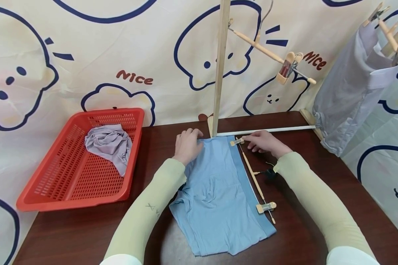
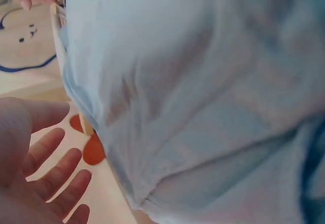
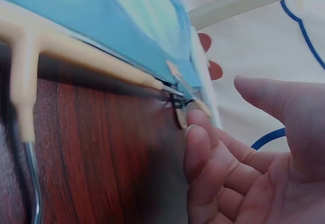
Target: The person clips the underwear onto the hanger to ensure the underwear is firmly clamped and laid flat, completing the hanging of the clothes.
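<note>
Light blue shorts (image 1: 215, 191) lie on the table, with the waistband toward the right. A clip hanger (image 1: 250, 170) lies along the waistband, its near clip (image 1: 265, 207) and far clip (image 1: 237, 141) both on the band. My left hand (image 1: 187, 147) is at the far left edge of the shorts; the left wrist view shows its fingers (image 2: 53, 186) spread and loosely extended. Beside the far clip is my right hand (image 1: 263, 142). In the right wrist view its fingertips meet the clip's end (image 3: 200, 104), while the thumb stands away from it.
A red basket (image 1: 76, 180) with a crumpled lilac garment (image 1: 111, 143) stands at the left. A wooden post (image 1: 220, 70) and white bar (image 1: 266, 130) are behind the shorts. An unloaded clip hanger (image 1: 258, 46) hangs above; grey trousers (image 1: 355, 81) hang at right.
</note>
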A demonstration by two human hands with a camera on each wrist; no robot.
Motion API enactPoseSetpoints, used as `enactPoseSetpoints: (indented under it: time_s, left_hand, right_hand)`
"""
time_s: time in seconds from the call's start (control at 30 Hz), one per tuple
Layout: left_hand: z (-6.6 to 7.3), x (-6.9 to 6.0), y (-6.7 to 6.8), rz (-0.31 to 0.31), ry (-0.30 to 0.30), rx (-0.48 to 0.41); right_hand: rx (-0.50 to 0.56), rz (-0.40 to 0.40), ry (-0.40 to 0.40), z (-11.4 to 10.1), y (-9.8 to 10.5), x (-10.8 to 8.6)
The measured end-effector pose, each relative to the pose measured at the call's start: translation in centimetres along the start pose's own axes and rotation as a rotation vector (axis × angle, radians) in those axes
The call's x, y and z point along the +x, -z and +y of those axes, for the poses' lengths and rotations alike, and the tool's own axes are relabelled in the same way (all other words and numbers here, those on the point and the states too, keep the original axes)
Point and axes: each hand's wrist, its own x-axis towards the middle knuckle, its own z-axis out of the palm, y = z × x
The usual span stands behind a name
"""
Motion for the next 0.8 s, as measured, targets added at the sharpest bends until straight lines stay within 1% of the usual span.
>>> enactPoseSetpoints:
  time_s: [0.17,0.37,0.6,0.7,0.8]
  left_hand:
    - [0.8,-0.9,0.0,-0.009,-0.080,0.023]
    - [1.8,-2.4,-0.1,-0.015,-0.181,0.055]
    - [3.1,-4.3,-0.4,-0.072,-0.266,0.088]
    - [3.8,-5.3,-0.7,-0.101,-0.319,0.093]
    - [4.7,-6.6,-1.1,-0.128,-0.397,0.100]
  right_hand:
    - [-0.028,0.003,0.038,0.1,0.6,-1.2]
    - [-0.048,0.002,0.060,0.2,1.3,-2.8]
    - [-0.073,-0.005,0.086,0.0,1.6,-4.8]
    - [-0.090,-0.022,0.105,0.1,1.7,-5.8]
    - [-0.117,-0.031,0.107,0.1,1.8,-7.0]
